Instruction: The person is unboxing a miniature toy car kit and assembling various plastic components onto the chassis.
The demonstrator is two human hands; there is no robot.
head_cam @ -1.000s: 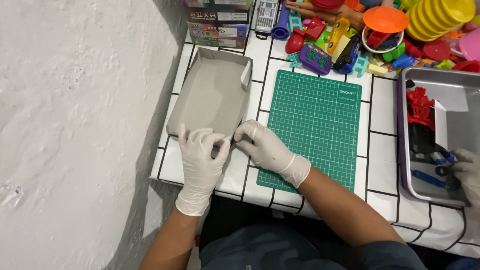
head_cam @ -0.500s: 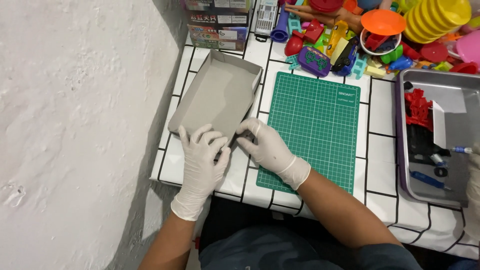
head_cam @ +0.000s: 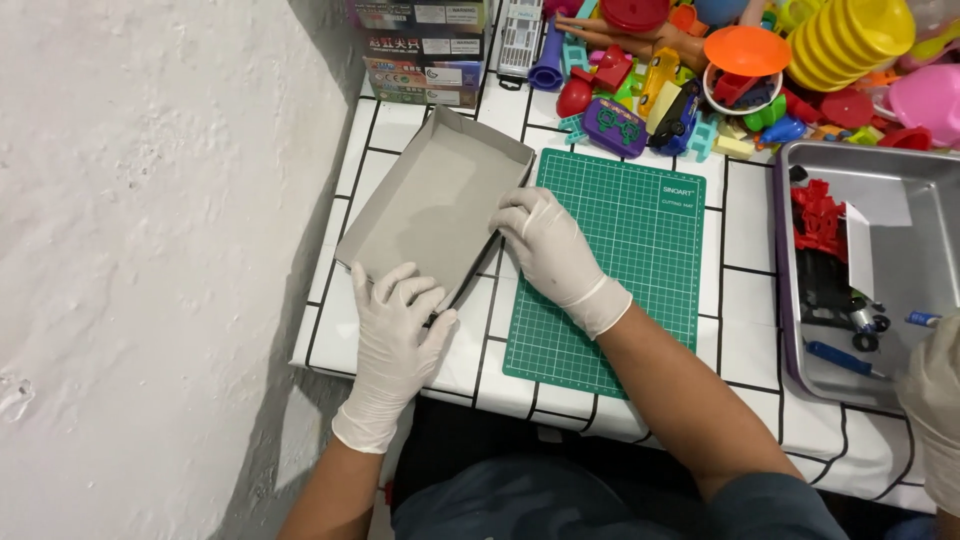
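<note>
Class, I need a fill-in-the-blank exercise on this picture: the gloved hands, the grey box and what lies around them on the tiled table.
1. Both hands, the left hand and the right hand, wear white ____.
2. The two hands hold an empty grey ____.
3. The right hand lies partly over a cutting mat coloured ____.
4. The metal tray lies on the ____ side of the mat.

Missing words: gloves; box; green; right
</note>
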